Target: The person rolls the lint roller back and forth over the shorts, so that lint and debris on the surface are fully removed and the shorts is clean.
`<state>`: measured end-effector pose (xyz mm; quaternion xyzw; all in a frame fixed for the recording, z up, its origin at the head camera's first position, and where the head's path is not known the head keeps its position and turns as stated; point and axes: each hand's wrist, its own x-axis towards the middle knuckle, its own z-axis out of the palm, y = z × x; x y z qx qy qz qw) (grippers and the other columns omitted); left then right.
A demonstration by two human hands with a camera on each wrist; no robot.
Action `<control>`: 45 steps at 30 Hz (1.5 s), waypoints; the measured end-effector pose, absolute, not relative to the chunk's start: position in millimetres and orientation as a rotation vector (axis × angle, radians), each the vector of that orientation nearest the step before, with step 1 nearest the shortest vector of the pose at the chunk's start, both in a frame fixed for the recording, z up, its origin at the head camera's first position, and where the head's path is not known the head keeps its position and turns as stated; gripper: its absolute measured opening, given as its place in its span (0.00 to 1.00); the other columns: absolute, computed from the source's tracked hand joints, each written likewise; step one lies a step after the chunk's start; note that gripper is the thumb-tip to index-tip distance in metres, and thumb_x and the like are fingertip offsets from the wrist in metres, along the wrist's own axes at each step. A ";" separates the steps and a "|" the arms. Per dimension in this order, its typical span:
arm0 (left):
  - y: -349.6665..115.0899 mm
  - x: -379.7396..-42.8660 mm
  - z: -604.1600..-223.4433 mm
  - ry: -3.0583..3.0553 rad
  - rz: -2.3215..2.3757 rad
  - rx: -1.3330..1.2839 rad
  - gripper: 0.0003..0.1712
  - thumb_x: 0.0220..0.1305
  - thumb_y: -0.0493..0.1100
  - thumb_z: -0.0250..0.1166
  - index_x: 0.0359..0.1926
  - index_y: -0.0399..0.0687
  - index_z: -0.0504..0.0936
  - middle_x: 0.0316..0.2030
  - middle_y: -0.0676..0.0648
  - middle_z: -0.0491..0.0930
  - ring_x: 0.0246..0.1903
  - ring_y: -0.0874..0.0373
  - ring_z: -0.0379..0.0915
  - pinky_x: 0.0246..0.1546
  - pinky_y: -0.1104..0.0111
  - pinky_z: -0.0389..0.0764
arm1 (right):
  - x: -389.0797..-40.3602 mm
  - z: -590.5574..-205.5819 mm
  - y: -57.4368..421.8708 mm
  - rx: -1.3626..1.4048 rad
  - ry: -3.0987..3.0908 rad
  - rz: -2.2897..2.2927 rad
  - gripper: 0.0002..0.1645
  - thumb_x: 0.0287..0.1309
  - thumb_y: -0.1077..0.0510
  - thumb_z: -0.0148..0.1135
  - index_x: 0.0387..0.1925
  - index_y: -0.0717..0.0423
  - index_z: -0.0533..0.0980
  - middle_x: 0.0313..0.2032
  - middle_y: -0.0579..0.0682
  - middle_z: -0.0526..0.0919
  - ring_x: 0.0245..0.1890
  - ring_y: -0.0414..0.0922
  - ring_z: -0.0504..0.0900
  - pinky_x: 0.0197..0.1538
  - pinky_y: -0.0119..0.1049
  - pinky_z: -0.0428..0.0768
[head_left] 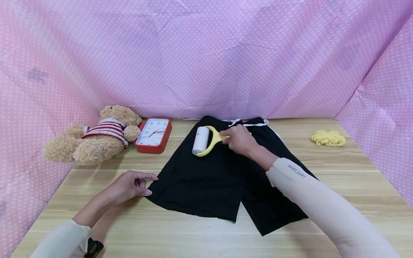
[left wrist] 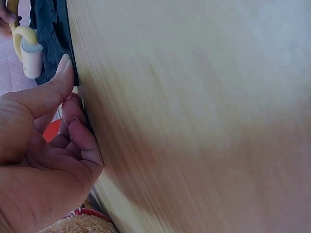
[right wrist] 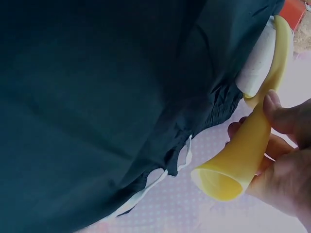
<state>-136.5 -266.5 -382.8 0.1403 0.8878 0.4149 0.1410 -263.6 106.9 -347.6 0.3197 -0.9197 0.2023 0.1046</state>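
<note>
Black shorts [head_left: 200, 186] with a white drawstring [head_left: 258, 123] lie spread on the wooden table, waistband toward the back. My right hand [head_left: 240, 139] grips the yellow handle of a lint roller [head_left: 200, 140], whose white roll is over the upper left part of the shorts. In the right wrist view the hollow handle end [right wrist: 221, 182] sticks out past the fingers. My left hand [head_left: 130, 186] touches the outer lower corner of the left leg with index finger and thumb apart. The left wrist view shows the thumb [left wrist: 60, 80] on the black cloth and other fingers bent.
A red clock [head_left: 154, 135] with a white dial is left of the shorts. Beside it lies a teddy bear [head_left: 100, 138] in a striped top. Yellow yarn [head_left: 328, 138] rests at the right on the table [head_left: 351, 179]. A pink dotted cloth [head_left: 206, 64] hangs behind and at both sides.
</note>
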 end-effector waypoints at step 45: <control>-265.8 -136.0 -382.1 2.564 1.185 0.416 0.22 0.50 0.33 0.73 0.49 0.39 0.82 0.21 0.51 0.70 0.22 0.64 0.64 0.24 0.74 0.68 | -209.9 -325.3 315.3 0.524 -2.857 0.370 0.19 0.47 0.66 0.69 0.44 0.65 0.82 0.31 0.66 0.84 0.15 0.41 0.63 0.18 0.36 0.62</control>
